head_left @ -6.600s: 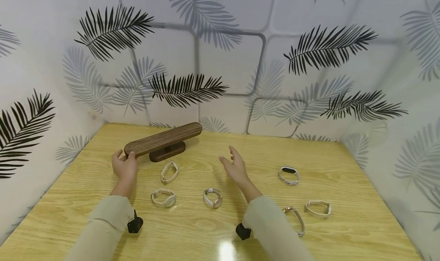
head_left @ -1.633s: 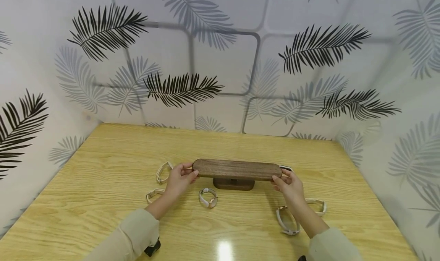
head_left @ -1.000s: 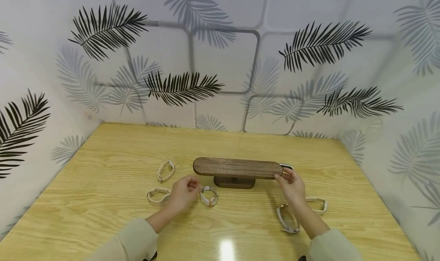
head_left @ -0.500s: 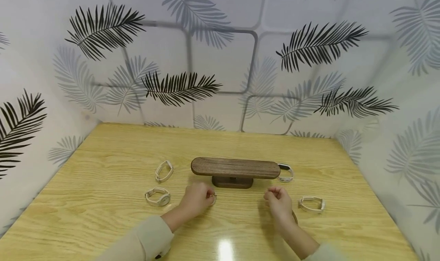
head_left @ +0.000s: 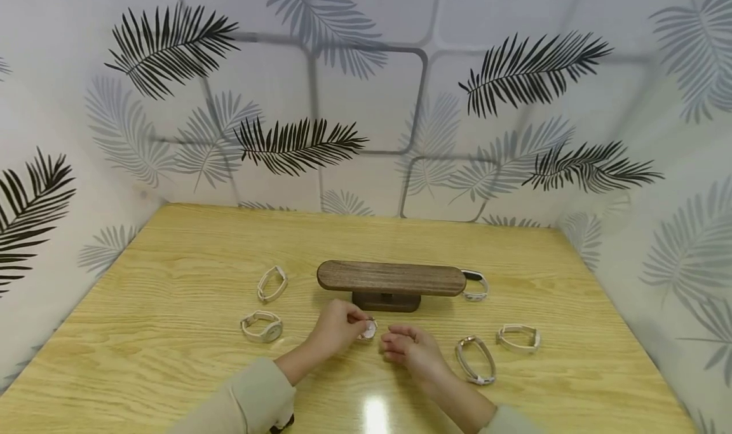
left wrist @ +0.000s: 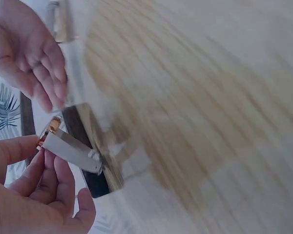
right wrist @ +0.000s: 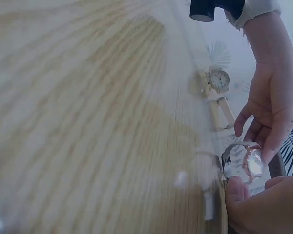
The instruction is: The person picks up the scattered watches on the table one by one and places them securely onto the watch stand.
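Near the stand [head_left: 391, 278], our left grip [head_left: 336, 328] pinches a watch [right wrist: 255, 164], our right grip [head_left: 420, 356] relaxed. One-sided support may cause slippage.

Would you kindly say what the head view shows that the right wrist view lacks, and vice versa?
Only the head view shows the dark-screened band and two bands right of the right hand. Only the right wrist view shows most of the strap on the rose-gold watch. Both show the right hand, the left hand pinching that watch, and the round-dialled pale watch.
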`<state>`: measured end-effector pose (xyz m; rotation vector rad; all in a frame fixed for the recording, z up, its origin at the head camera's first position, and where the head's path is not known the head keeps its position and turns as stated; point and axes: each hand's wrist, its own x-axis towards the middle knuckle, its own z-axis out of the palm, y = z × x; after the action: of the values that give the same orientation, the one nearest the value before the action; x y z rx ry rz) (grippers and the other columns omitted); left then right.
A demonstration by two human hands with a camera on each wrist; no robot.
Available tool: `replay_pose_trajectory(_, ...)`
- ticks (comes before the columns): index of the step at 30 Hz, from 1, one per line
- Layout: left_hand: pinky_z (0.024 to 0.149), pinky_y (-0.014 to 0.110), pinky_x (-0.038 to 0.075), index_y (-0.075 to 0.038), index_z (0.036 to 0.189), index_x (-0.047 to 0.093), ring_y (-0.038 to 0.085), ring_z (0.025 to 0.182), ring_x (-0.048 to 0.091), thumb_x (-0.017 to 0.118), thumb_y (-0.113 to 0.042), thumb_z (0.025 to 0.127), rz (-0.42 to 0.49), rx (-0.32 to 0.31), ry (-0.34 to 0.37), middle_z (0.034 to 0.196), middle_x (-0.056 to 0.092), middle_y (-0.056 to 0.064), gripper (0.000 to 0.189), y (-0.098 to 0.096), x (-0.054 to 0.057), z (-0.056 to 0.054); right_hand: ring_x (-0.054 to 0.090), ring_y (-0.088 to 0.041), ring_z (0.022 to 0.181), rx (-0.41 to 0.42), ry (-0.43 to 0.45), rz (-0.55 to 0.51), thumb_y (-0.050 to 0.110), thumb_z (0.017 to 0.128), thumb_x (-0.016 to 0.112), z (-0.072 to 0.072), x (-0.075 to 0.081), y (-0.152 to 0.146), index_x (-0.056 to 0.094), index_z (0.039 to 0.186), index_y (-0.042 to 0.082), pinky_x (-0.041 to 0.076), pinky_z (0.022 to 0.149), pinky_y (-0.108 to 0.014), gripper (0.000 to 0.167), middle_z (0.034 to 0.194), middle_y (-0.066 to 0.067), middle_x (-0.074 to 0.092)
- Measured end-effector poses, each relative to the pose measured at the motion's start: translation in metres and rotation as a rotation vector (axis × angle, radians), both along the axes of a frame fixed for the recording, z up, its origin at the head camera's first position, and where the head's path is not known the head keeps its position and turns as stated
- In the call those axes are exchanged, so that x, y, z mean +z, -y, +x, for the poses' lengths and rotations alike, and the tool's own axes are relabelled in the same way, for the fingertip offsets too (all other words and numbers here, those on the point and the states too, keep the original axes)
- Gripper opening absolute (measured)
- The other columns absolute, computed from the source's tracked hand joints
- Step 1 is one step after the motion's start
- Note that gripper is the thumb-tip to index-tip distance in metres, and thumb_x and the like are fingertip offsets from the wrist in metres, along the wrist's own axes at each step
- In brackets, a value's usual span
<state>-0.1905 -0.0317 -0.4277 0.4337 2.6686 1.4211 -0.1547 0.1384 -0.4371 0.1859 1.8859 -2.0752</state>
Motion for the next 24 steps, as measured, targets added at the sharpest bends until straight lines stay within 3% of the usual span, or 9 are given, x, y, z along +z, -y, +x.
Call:
replay_pose_trajectory(3,0.052,0.02,0.05,0.005,0.085,0.071,0.011,0.063,0.061,0.066,-0.006,0.084,0.091,0.015,0.074,0.081,0.07,0.015,0.012,-0.002,0.002,0.001,0.061,-0.008,0.081,-0.01,0.01,-0.04,0.003,0.095,0.046,-0.003,0.001,0.005,0.036,0.126,-0.015,0.053,0.076,-0.019,0.037,0.095,-0.005,0.061)
replay_pose_trajectory(11,0.057,0.022,0.052,0.006,0.087,0.07,0.012,0.069,0.062,0.066,-0.007,0.083,0.163,0.098,0.14,0.084,0.07,0.017,0.014,-0.006,0.001,0.005,0.061,-0.005,0.073,-0.053,0.017,-0.085,0.002,0.094,0.049,-0.006,0.005,0.01,0.036,0.121,-0.011,0.052,0.07,-0.016,0.033,0.083,0.001,0.06)
replay_pose_trajectory(20,0.066,0.03,0.056,0.009,0.092,0.068,0.012,0.07,0.064,0.065,-0.005,0.082,0.292,0.136,0.291,0.087,0.069,0.017,0.018,-0.006,-0.003,0.008,0.058,-0.007,0.071,-0.104,-0.008,-0.055,-0.004,0.09,0.052,-0.007,0.007,0.011,0.042,0.114,-0.012,0.051,0.066,-0.017,0.028,0.08,0.0,0.059)
replay_pose_trajectory(24,0.065,0.026,0.053,0.008,0.093,0.068,0.011,0.071,0.063,0.066,-0.007,0.081,0.323,0.148,0.36,0.084,0.07,0.011,0.019,-0.005,-0.003,0.01,0.059,-0.009,0.071,-0.112,-0.061,0.012,-0.004,0.088,0.054,-0.008,0.006,0.01,0.047,0.11,-0.012,0.053,0.068,-0.02,0.024,0.079,-0.002,0.059)
